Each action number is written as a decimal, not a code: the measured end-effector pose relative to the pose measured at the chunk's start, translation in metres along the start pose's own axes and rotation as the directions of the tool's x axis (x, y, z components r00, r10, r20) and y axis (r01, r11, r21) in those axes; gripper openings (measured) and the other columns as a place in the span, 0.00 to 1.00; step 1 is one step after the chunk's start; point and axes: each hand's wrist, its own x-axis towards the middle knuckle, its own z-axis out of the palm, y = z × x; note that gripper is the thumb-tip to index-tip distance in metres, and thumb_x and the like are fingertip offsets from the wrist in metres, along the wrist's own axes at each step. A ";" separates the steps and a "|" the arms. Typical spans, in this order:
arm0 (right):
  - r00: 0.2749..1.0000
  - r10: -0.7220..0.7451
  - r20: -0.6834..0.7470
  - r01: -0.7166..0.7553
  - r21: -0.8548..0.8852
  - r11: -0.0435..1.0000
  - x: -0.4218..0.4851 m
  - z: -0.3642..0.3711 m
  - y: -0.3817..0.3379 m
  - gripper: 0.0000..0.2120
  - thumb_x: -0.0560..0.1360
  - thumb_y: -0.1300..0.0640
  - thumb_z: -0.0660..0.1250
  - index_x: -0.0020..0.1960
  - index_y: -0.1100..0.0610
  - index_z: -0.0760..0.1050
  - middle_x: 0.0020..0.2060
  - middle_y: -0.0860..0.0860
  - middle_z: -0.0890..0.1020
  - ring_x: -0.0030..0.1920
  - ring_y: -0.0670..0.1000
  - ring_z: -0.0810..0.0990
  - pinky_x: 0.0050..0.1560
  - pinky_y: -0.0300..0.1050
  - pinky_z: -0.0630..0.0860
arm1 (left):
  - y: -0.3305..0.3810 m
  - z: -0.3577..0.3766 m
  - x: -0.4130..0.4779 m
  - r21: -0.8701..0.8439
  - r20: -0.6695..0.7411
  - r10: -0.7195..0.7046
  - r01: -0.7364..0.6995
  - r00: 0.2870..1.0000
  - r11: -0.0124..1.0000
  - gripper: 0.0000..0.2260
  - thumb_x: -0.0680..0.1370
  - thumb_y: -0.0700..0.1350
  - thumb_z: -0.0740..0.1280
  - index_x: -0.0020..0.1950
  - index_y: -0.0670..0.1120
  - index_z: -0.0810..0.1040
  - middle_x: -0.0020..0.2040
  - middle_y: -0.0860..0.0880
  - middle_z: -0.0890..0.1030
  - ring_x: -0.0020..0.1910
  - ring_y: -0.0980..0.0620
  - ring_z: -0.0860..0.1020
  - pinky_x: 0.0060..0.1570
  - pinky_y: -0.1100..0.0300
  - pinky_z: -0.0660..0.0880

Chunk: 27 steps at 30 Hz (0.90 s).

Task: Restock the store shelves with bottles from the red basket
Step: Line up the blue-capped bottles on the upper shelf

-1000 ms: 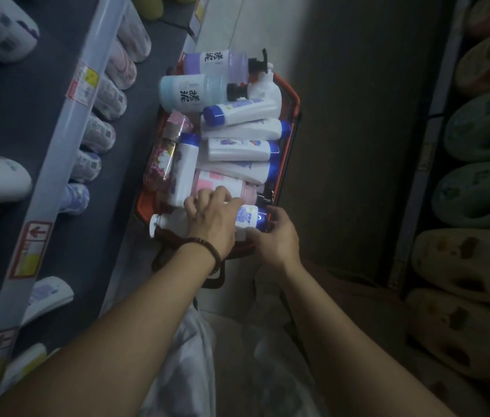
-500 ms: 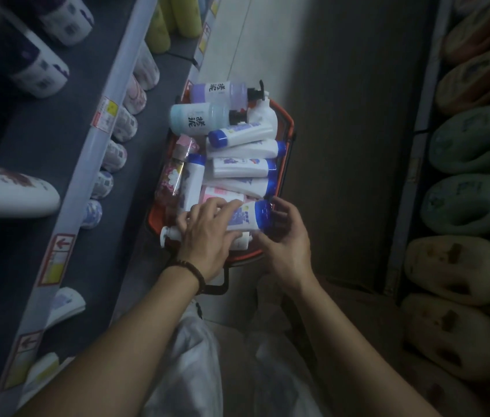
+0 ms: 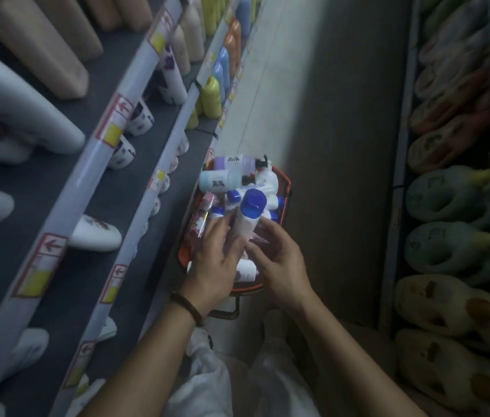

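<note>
- Head view: white bottle point(image 3: 244, 227), blue cap up, sits above the red basket point(image 3: 287, 188) of other bottles.
- Left hand point(image 3: 216, 261) lays straight fingers against it; right hand point(image 3: 280, 263) curls round its base.
- Stocked shelves point(image 3: 42, 185) left, slippers point(image 3: 445, 251) right.

both bare forearms reach forward — my right hand point(image 3: 278, 261) curls round the white bottle point(image 3: 245, 228), my left hand point(image 3: 218, 261) lays straight fingers along its side, wrists close together.
</note>
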 end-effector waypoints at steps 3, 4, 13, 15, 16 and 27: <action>0.999 -0.029 0.038 0.028 0.023 0.999 -0.008 0.000 -0.035 0.26 0.81 0.62 0.74 0.77 0.53 0.74 0.67 0.47 0.83 0.64 0.49 0.84 0.61 0.49 0.84 | 0.041 -0.025 -0.005 -0.077 -0.009 -0.014 0.013 1.000 0.997 0.20 0.87 0.46 0.62 0.66 0.74 0.70 0.61 0.68 0.78 0.63 0.69 0.77 0.56 0.68 0.78; 0.997 -0.041 0.061 0.040 0.022 0.999 -0.012 0.000 -0.050 0.25 0.81 0.63 0.74 0.76 0.53 0.75 0.65 0.45 0.84 0.63 0.47 0.85 0.58 0.43 0.84 | 0.052 -0.035 -0.007 -0.086 -0.020 -0.029 0.027 0.999 0.996 0.19 0.87 0.48 0.61 0.65 0.76 0.71 0.61 0.67 0.80 0.63 0.65 0.79 0.59 0.63 0.78; 0.971 -0.190 0.143 0.199 -0.057 0.978 -0.063 0.007 -0.167 0.28 0.77 0.68 0.75 0.73 0.50 0.77 0.61 0.42 0.85 0.59 0.44 0.84 0.52 0.37 0.81 | 0.136 -0.109 -0.037 -0.194 -0.050 -0.015 0.005 0.999 0.981 0.13 0.88 0.45 0.57 0.70 0.58 0.72 0.62 0.61 0.82 0.64 0.58 0.80 0.61 0.59 0.78; 0.968 -0.215 0.133 0.227 -0.082 0.971 -0.075 0.008 -0.186 0.28 0.78 0.68 0.74 0.73 0.47 0.77 0.59 0.40 0.86 0.58 0.42 0.84 0.53 0.35 0.81 | 0.155 -0.123 -0.046 -0.218 -0.082 -0.009 -0.009 0.997 0.976 0.12 0.88 0.46 0.58 0.71 0.56 0.72 0.63 0.58 0.82 0.64 0.57 0.80 0.63 0.55 0.78; 0.968 -0.220 0.119 0.231 -0.093 0.969 -0.081 0.008 -0.196 0.28 0.79 0.67 0.73 0.71 0.43 0.78 0.57 0.37 0.86 0.57 0.41 0.84 0.54 0.35 0.81 | 0.162 -0.128 -0.050 -0.230 -0.099 -0.011 -0.012 0.995 0.973 0.12 0.88 0.47 0.58 0.71 0.54 0.72 0.64 0.56 0.82 0.65 0.55 0.80 0.64 0.52 0.78; 0.918 -0.315 0.240 0.320 0.020 0.947 -0.131 0.016 -0.298 0.23 0.82 0.62 0.71 0.75 0.49 0.75 0.55 0.52 0.88 0.56 0.56 0.87 0.59 0.66 0.83 | 0.247 -0.194 -0.097 -0.331 -0.159 0.021 -0.073 0.987 0.941 0.17 0.84 0.57 0.61 0.72 0.59 0.74 0.65 0.48 0.83 0.65 0.47 0.82 0.63 0.38 0.79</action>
